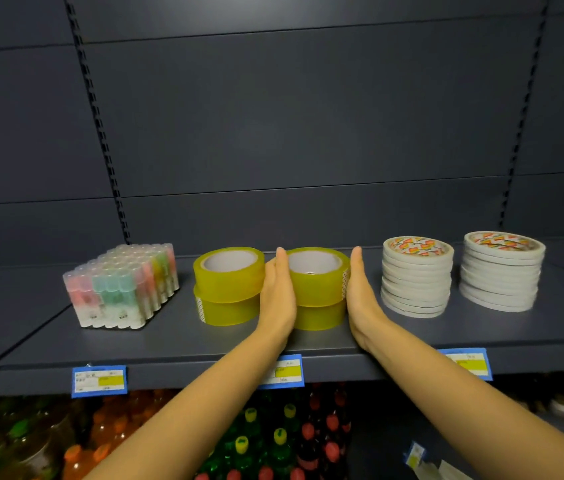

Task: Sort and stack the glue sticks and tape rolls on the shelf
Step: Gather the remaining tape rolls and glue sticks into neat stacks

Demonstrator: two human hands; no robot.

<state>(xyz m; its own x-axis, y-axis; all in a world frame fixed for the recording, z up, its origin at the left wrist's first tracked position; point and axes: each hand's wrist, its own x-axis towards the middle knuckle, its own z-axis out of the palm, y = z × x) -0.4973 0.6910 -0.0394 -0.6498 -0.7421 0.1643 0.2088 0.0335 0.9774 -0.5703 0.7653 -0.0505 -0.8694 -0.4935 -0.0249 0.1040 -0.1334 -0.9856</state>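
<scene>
Two stacks of yellow tape rolls stand mid-shelf, each two rolls high. My left hand point(277, 296) and my right hand point(360, 299) lie flat against either side of the right yellow stack point(318, 289), fingers straight, pressing it between the palms. The left yellow stack point(228, 285) touches the back of my left hand. A block of glue sticks point(121, 289) with clear caps stands upright at the left. Two stacks of thin white tape rolls, one point(417, 277) nearer and one point(502, 271) farther right, stand at the right.
The grey shelf point(176, 344) has a slotted dark back panel and blue price tags point(99, 381) on its front lip. Below it are rows of coloured drink bottles point(273, 441).
</scene>
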